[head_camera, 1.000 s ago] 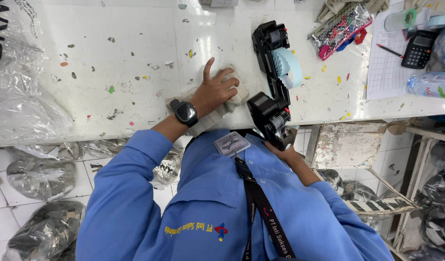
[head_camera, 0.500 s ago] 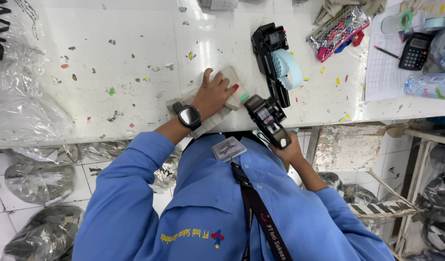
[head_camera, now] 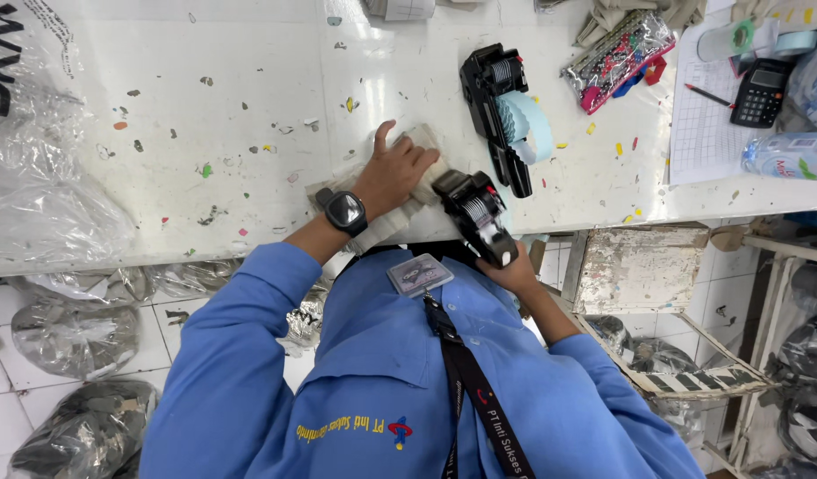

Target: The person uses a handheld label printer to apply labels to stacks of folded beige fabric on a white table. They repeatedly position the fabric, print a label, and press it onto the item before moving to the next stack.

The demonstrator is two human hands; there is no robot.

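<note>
Two black handheld label guns show: one lies at upper centre of the frame (head_camera: 501, 115) with a pale blue label roll, the other (head_camera: 477, 215) is gripped in the right hand (head_camera: 513, 266), fingers wrapped round its handle, at centre. One flat beige cloth bundle (head_camera: 399, 191) lies at the edge of the white speckled worktable (head_camera: 204, 106), centre; the left hand (head_camera: 392, 173) presses it, fingers spread flat. A white tiled floor (head_camera: 0, 372) shows lower left.

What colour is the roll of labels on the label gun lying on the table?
Light blue; the roll of labels shows best in the head view.
</note>
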